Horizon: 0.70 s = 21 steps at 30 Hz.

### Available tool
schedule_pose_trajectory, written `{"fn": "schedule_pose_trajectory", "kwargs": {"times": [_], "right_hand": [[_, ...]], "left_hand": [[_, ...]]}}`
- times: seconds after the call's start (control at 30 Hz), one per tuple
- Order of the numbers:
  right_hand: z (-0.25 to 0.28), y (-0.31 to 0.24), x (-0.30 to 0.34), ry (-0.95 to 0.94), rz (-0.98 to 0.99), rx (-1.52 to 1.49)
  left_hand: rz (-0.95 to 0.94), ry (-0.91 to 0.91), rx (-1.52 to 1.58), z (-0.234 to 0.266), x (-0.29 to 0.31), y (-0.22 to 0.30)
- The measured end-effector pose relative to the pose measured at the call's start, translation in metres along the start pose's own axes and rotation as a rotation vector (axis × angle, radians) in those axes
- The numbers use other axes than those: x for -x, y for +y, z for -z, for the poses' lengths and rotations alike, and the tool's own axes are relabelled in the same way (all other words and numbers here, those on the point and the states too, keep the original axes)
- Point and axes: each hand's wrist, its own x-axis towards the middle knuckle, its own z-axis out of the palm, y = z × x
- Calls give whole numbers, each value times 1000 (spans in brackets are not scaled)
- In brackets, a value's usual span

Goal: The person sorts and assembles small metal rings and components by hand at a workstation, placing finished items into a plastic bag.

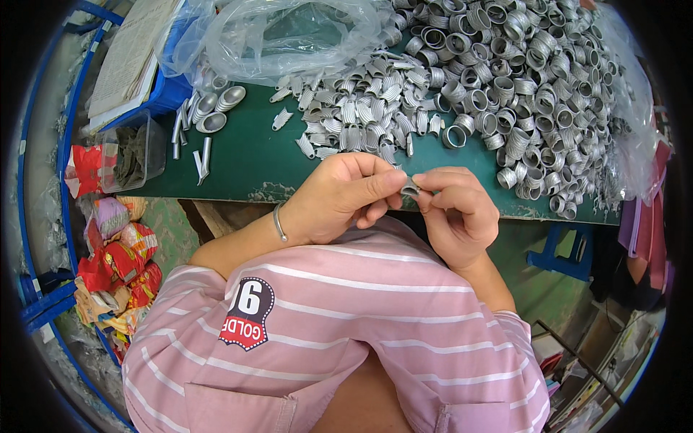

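Note:
Just past the table's front edge, both hands meet over a small grey metal piece [410, 189]. Thumb and fingers of my left hand [333, 193] pinch one side of it. From the other side, the fingertips of my right hand [462, 211] grip it too. A curved, hollow edge shows between the fingers; the rest of it is covered. Beyond the hands lies a heap of flat, ribbed metal pieces [354, 108]. To its right spreads a large pile of ribbed metal rings [520, 86].
The green table [245, 155] carries several spoon-shaped metal parts [211, 121], a clear plastic box [153, 155], a blue tray [153, 97] with papers, and a clear plastic bag [238, 50]. Blue shelving [68, 137] stands left. A blue stool [567, 252] sits under the table's right side.

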Motion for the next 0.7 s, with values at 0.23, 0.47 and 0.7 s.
{"fn": "schedule_pose_trajectory", "kwargs": {"times": [0.23, 0.47, 0.7], "right_hand": [[-1, 3, -1, 23, -294, 191], [-8, 5, 4, -205, -315, 382], [-7, 6, 5, -238, -341, 280]], "left_hand": [[-365, 182, -72, 2, 5, -1], [-464, 158, 212, 13, 7, 4], [-455, 106, 222, 10, 9, 5]]}}
